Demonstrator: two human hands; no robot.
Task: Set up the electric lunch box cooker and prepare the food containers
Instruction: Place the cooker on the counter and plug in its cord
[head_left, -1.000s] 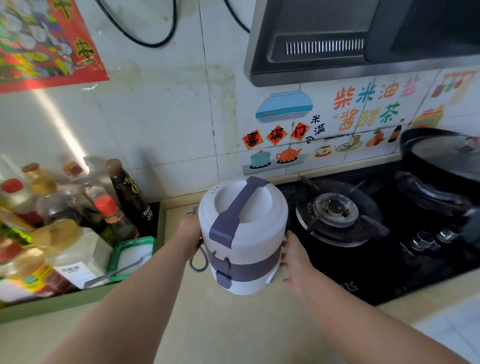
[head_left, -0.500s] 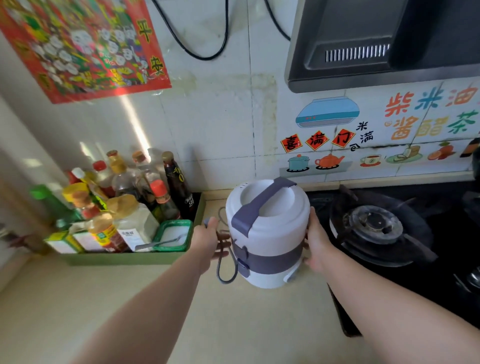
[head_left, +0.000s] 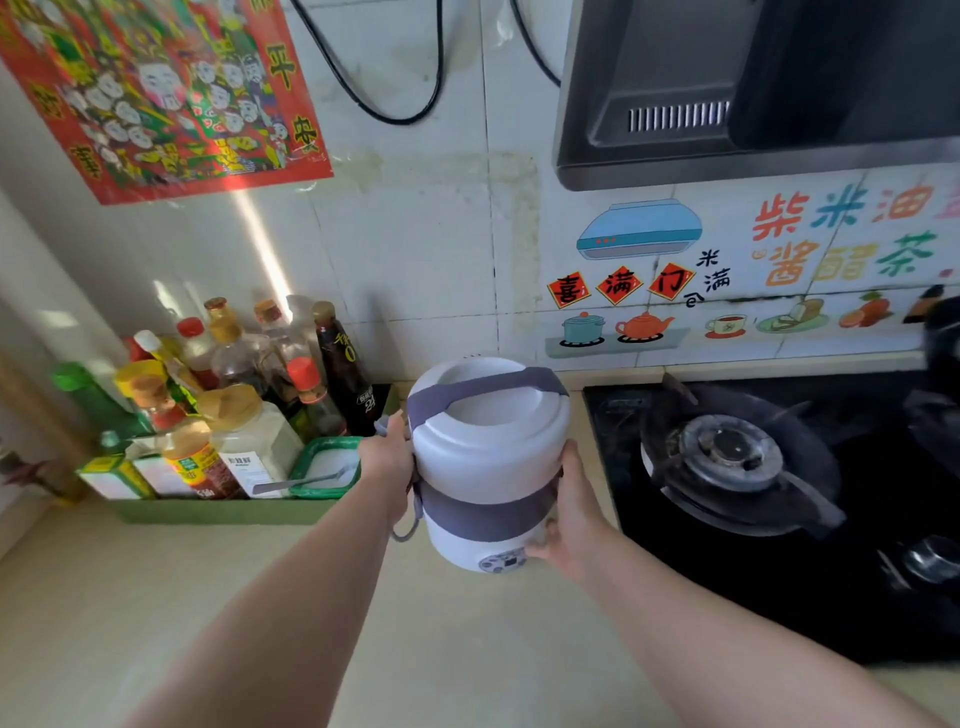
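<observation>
A white round electric lunch box cooker with a grey-purple handle across its lid and a grey band around its middle is on or just above the beige counter; contact cannot be judged. Its control panel faces me at the bottom front. My left hand grips its left side and my right hand grips its lower right side. A grey cord loop hangs behind my left wrist. The lid is closed, so the containers inside are hidden.
A green tray with several sauce and oil bottles and a small tub with a spoon stands at the left against the wall. A black gas hob lies immediately right of the cooker. A range hood hangs above.
The cooker has been turned in my hands, so the handle now runs across and the control panel faces me. My view has shifted left, and the pot at far right is almost out of view.
</observation>
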